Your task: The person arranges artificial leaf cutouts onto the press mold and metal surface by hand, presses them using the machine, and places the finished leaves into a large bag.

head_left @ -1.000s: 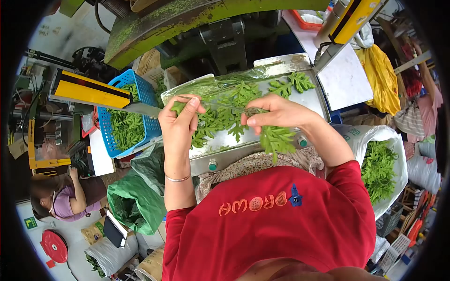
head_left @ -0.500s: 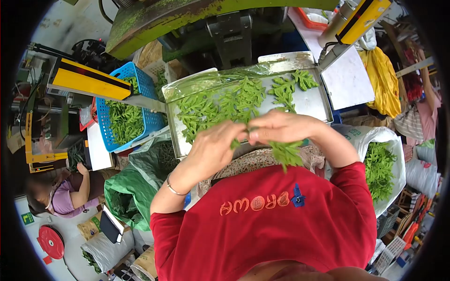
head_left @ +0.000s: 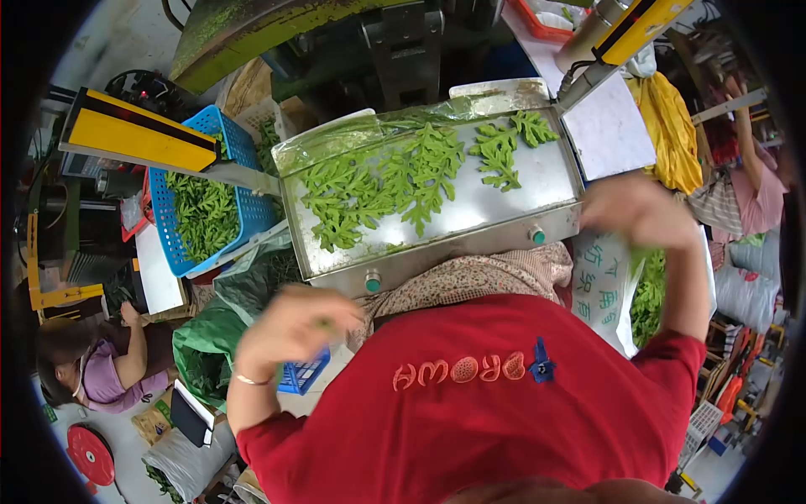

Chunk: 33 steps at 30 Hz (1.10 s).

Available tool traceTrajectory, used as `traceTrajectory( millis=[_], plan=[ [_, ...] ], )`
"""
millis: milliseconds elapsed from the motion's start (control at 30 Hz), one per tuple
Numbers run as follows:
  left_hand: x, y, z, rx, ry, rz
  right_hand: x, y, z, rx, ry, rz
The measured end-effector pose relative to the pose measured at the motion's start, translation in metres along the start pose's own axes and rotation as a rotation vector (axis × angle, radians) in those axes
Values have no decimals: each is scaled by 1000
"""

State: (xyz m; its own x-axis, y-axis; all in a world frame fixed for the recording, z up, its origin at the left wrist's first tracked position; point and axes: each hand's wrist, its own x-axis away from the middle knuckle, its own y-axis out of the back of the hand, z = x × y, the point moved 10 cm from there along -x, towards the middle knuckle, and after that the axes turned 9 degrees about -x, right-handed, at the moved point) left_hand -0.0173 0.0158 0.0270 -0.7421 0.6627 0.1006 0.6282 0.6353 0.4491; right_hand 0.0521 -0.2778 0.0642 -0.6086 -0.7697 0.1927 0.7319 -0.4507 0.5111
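Observation:
Over the floor left of my body, my left hand [head_left: 304, 326] is blurred with its fingers curled; a small green scrap [head_left: 322, 323] shows at them. At the right end of the metal tray [head_left: 520, 225], my right hand [head_left: 642, 212] is smeared by motion, above a white bag [head_left: 603, 281] of green leaves [head_left: 649, 298]. Whether it holds anything cannot be made out. Deeply lobed green leaves [head_left: 426, 172] lie flat on the tray, spread from its left to its middle. Further right on it is a smaller group [head_left: 499, 155].
A blue basket [head_left: 256, 214] full of leaves stands left of the tray. Yellow-covered bars [head_left: 138, 130] flank the tray, with a green machine [head_left: 252, 38] behind. A green bag [head_left: 197, 344] sits at left. One person [head_left: 109, 365] works at left, another [head_left: 751, 189] at right.
My hands have parted from together in front of the tray: the left went down and left, the right out to the right. The leaf sprig that hung below my right hand no longer shows.

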Motion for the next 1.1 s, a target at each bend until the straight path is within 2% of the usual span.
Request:
traceTrajectory(
  millis=[33, 67, 100, 133, 267, 300, 433, 467, 500, 533, 567, 600, 667, 700, 733, 767, 867, 1100],
  plan=[
    [18, 29, 30, -126, 195, -139, 33, 43, -40, 110, -263, -213],
    [40, 57, 57, -255, 394, -274, 93, 89, -54, 266, -484, -696],
    [62, 80, 81, -342, 386, -487, 138, 113, -76, 351, -514, -781],
    [90, 76, 120, -335, 385, -481, 146, 113, -83, 353, -523, -778],
    [156, 49, 271, -649, 686, -587, 180, 101, -111, 451, -734, -741],
    [151, 49, 270, -643, 683, -593, 184, 101, -117, 479, -778, -731],
    [147, 67, 260, -378, 973, -776, 194, 89, -146, 553, -957, -681],
    [129, 78, 240, -334, 910, -822, 134, 85, -129, 531, -738, -703],
    [108, 90, 215, -289, 846, -872, 80, 73, -105, 439, -679, -770],
    [85, 95, 197, -238, 783, -859, 29, 55, -98, 302, -482, -706],
    [61, 96, 173, -187, 680, -897, -23, 32, -87, 311, -427, -571],
    [37, 93, 154, -137, 577, -932, -68, 8, -86, 250, -198, -524],
    [-5, 78, 143, -106, 455, -896, -132, -36, -77, 160, -212, -321],
    [-26, 65, 133, 11, 480, -863, -152, -51, -82, 175, -142, -310],
    [-45, 56, 128, 30, 376, -848, -168, -64, -92, 186, -74, -299],
    [-62, 48, 124, 51, 272, -828, -179, -75, -107, 147, -126, -223],
    [-94, 34, 120, 126, 267, -806, -169, -64, -112, 53, -111, -266],
    [-162, 22, 98, 198, 170, -565, -150, -34, -93, -95, -57, -409]
  ],
)
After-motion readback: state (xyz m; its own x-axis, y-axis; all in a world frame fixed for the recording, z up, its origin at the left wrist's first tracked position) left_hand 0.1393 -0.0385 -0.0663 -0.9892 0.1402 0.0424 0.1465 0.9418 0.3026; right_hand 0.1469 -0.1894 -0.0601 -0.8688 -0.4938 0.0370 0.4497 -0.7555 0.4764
